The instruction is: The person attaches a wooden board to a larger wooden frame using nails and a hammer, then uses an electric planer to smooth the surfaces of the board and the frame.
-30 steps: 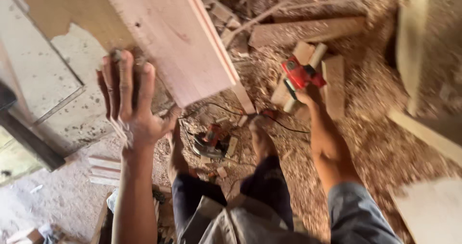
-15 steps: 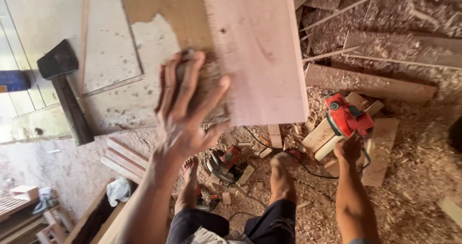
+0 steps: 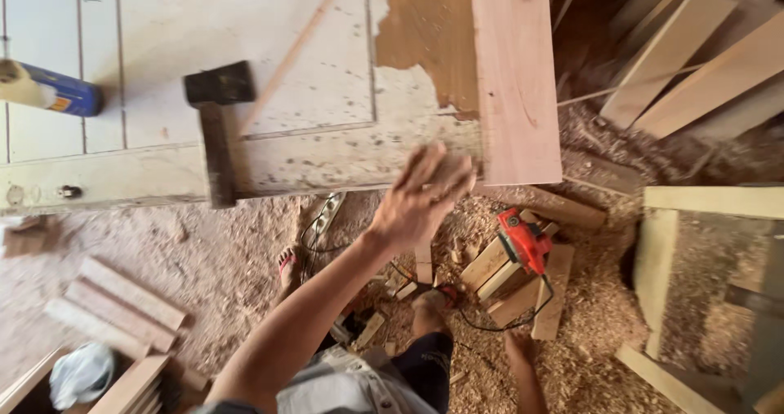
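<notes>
The left hand point(image 3: 425, 195) at centre frame is cupped, fingers pressed together around what looks like a small sanding block, just at the near end of the pale plank point(image 3: 516, 79) lying on the white worktable point(image 3: 163, 71) in the upper half. Long strokes along the grain with even pressure would serve best. The right hand point(image 3: 519, 350), low right, hangs loose and empty. Half a second back it gripped the red power planer point(image 3: 524, 239); that now rests on offcuts, and the left hand lay flat on the plank.

Hammer point(image 3: 214, 124) left of plank point(image 3: 514, 75) — both on workbench point(image 3: 147, 169).
</notes>
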